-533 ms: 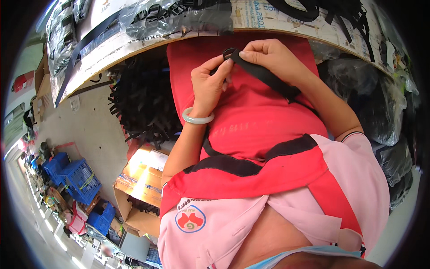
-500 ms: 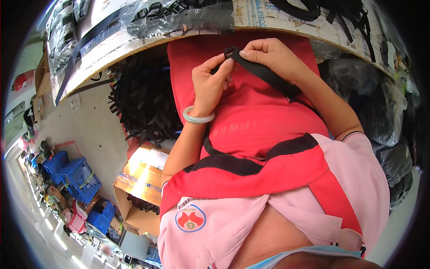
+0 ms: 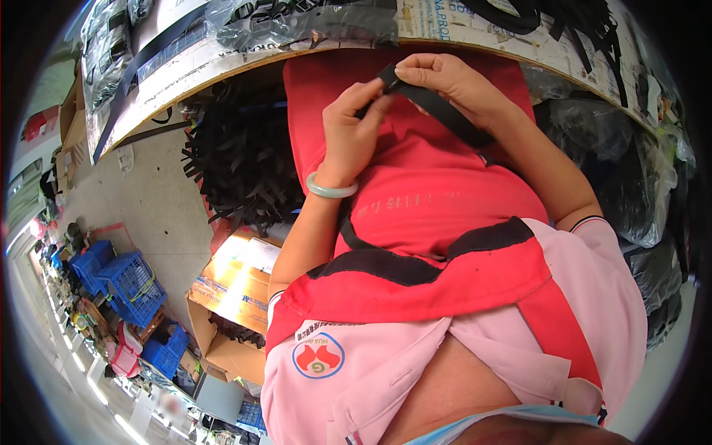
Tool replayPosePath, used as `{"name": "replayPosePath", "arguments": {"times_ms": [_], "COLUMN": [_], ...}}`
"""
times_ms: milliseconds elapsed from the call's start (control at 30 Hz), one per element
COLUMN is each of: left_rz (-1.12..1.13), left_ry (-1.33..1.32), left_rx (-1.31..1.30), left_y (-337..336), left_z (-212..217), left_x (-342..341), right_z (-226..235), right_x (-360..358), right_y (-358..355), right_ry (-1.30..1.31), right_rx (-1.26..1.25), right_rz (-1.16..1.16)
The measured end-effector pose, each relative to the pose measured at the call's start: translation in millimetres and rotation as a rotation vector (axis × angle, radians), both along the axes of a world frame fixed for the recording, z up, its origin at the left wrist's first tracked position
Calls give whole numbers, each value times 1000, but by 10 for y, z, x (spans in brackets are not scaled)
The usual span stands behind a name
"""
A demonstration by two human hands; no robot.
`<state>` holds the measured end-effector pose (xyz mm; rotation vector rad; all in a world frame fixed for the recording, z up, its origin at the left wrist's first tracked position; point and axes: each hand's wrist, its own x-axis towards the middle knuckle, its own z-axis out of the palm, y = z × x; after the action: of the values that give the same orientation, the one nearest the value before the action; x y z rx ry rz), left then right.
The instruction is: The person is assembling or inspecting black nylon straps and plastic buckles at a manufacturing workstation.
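My two hands meet over the red apron [image 3: 415, 167] on my lap, just below the edge of the workbench. Between them runs a black webbing strap [image 3: 448, 113], its loose part curving down to the right under my right forearm. My left hand [image 3: 348, 133], with a pale bangle at the wrist, is closed in a pinch at the strap's upper left end. A small black buckle is there, mostly hidden by fingers and webbing. My right hand [image 3: 456, 85] pinches the strap close beside it, thumb on top.
On the bench [image 3: 423, 33] above lie plastic-bagged black buckles [image 3: 289, 26] and loose black straps [image 3: 589, 37]. A big heap of black strap pieces [image 3: 241, 159] hangs to the left. An open cardboard box [image 3: 230, 289], blue crates [image 3: 133, 289] and bagged black goods [image 3: 608, 163] stand around.
The strap end has shifted up over the buckle, which showed more clearly before. My right hand has risen slightly, and the strap now bows in a wider curve.
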<state>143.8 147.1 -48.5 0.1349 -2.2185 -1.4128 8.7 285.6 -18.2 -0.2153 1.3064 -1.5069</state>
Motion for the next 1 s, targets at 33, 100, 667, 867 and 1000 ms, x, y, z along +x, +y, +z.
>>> {"name": "replayPosePath", "arguments": {"times_ms": [33, 100, 667, 867, 1000], "left_rz": [-21, -35, 127, 70, -9], "left_ry": [-156, -310, -109, -100, -206], "left_rx": [592, 1185, 767, 674, 654], "left_y": [10, -22, 134, 20, -68], "left_z": [132, 158, 112, 129, 261], "left_x": [0, 21, -20, 46, 150], "right_z": [-24, -26, 221, 106, 0], "right_x": [-8, 11, 138, -35, -41], "right_y": [15, 8, 31, 18, -16], "right_ry": [-36, 149, 460, 85, -22], "right_rx": [-23, -7, 125, 82, 33], "right_rz": [-7, 11, 30, 79, 235]}}
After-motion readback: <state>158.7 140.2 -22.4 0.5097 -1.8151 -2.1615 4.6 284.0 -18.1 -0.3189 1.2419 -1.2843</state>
